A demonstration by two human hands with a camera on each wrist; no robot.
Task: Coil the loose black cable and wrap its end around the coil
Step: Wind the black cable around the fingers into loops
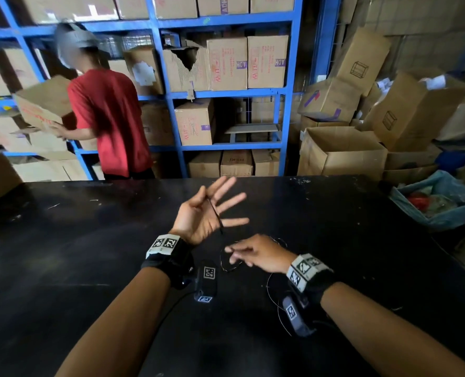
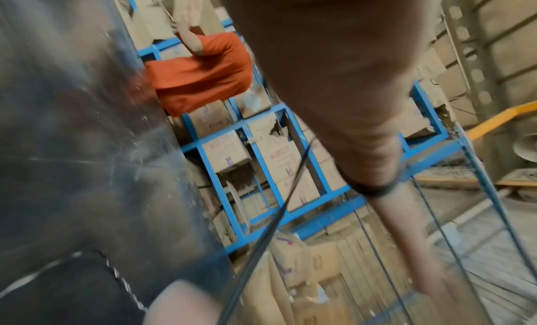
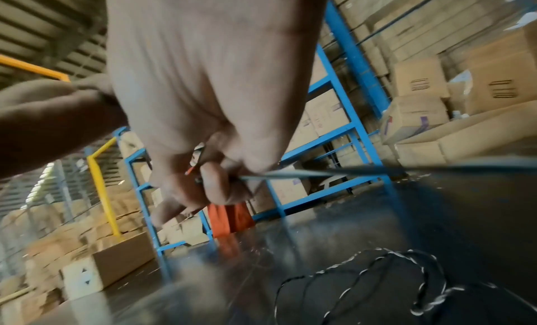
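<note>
Spreading its fingers wide with the palm turned up, the left hand [image 1: 204, 213] holds nothing in a closed grasp; a few turns of the black cable [image 1: 215, 213] run across the palm, passing between thumb and forefinger and down off the heel of the hand. In the left wrist view the turns loop around one finger [image 2: 374, 160], with strands running off below it. Just beneath and to the right of that palm, the right hand [image 1: 258, 254] hovers over the black table [image 1: 90, 254]; the right wrist view shows its thumb and fingertips [image 3: 218, 183] pinching a taut strand of the cable that stretches away to the side. Under and behind this pinch, the rest of the cable lies in loose, twisted loops on the table. Well beyond both hands, a person in a red shirt [image 1: 109, 118] handles a cardboard box [image 1: 42, 104] at blue shelving [image 1: 168, 96] filled with cartons.
</note>
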